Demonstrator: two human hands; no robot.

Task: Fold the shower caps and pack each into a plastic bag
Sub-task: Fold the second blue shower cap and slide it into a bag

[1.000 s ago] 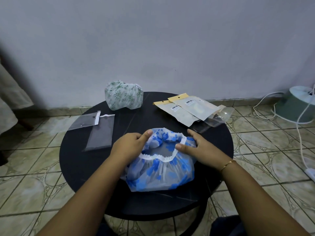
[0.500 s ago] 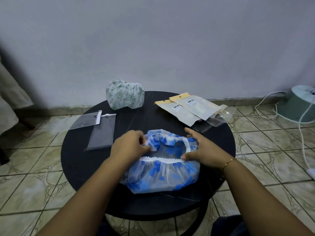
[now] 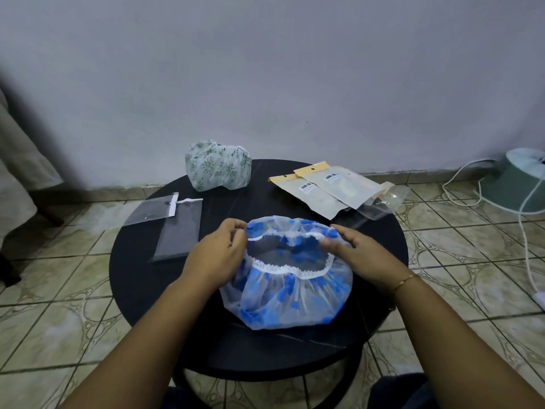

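Observation:
A translucent blue-flowered shower cap [image 3: 287, 296] with a white elastic rim lies opening-up on the round black table [image 3: 141, 278]. My left hand [image 3: 216, 255] pinches the rim's left side, and my right hand [image 3: 358, 252] pinches its right side, so the opening is stretched wide between them. A second, green-patterned shower cap [image 3: 218, 165] sits bunched at the table's far edge. Clear plastic bags [image 3: 174, 222] lie flat at the left, beside my left hand.
Several pouches with yellow header cards [image 3: 330, 187] and a loose clear bag [image 3: 380, 203] lie at the table's far right. On the tiled floor at the right stands a pale green round appliance [image 3: 516, 181] with white cables [image 3: 528, 255]. A wall rises close behind.
Both hands have moved apart along the rim, pulling the blue cap's opening from a narrow gathered shape into a wide oval.

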